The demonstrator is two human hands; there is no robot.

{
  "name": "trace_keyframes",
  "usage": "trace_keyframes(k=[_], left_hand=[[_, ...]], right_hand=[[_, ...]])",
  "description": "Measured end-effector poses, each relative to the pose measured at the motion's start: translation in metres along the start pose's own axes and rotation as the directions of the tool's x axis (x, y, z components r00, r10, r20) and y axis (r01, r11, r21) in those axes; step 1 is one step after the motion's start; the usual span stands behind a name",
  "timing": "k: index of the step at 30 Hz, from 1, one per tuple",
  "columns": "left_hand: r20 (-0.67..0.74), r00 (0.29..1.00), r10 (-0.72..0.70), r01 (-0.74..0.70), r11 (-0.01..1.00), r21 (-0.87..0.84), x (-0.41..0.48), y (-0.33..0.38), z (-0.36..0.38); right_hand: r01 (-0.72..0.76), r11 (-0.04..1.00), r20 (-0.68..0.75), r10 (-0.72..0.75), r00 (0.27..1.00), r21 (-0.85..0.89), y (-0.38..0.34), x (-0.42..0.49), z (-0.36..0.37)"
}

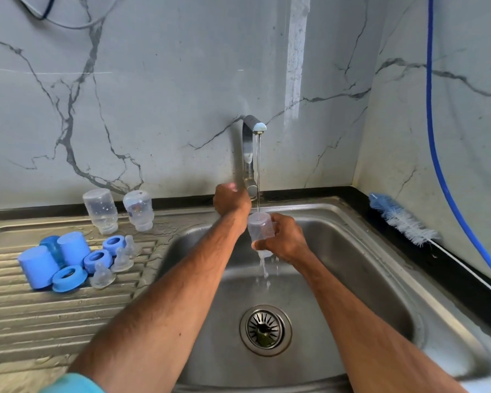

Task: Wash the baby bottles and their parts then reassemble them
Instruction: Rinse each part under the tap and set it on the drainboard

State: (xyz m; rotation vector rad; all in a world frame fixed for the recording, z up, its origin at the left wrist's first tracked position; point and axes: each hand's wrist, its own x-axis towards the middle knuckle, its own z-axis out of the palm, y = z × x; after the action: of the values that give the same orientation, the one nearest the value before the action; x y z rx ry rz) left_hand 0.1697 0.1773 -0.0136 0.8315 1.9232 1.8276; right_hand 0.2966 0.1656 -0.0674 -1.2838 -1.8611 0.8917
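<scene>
Head view: a big steel sink (360, 279) has a wet drainboard (40, 321) on its left. Water (258, 171) runs from the tap (248, 146). The left hand (231, 199) is at the tap's foot with its fingers curled; I cannot tell if it grips the tap. The right hand (284, 239) is wrapped round a clear bottle (260, 226), held bottom up under the water, over the sink. A brush (403, 219) lies on the right counter (442, 273). Two more bottles (100, 211) stand upside down at the back of the drainboard. In front of them sit blue caps (39, 266), blue rings (69, 278) and clear teats (102, 275), close together.
</scene>
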Motion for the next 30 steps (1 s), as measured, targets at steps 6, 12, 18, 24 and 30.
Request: trace_keyframes(k=[6, 12, 18, 24, 30], left_hand=[[0.195, 0.936, -0.293, 0.338, 0.902, -0.268, 0.011, -0.008, -0.002], [0.276, 0.96, -0.039, 0.106, 0.967, -0.232, 0.006, 0.003, 0.002], [0.477, 0.863, 0.166, -0.3, 0.929, 0.219, 0.011, 0.027, -0.022], [0.438, 0.87, 0.227, -0.391, 0.858, 0.332, -0.001, -0.008, -0.069], [0.391, 0.887, 0.247, -0.375, 0.878, 0.298, -0.022, -0.02, -0.109]], right_hand=[[0.001, 1.0, 0.032, -0.001, 0.999, 0.001, -0.002, -0.001, -0.001], [0.004, 1.0, 0.012, -0.004, 1.0, -0.007, -0.001, 0.001, -0.001], [-0.007, 1.0, -0.01, 0.007, 1.0, -0.029, -0.003, 0.001, 0.001], [0.053, 0.997, -0.018, -0.055, 0.998, -0.063, -0.014, -0.013, 0.001], [0.25, 0.961, -0.113, -0.263, 0.958, -0.115, -0.055, -0.039, 0.001]])
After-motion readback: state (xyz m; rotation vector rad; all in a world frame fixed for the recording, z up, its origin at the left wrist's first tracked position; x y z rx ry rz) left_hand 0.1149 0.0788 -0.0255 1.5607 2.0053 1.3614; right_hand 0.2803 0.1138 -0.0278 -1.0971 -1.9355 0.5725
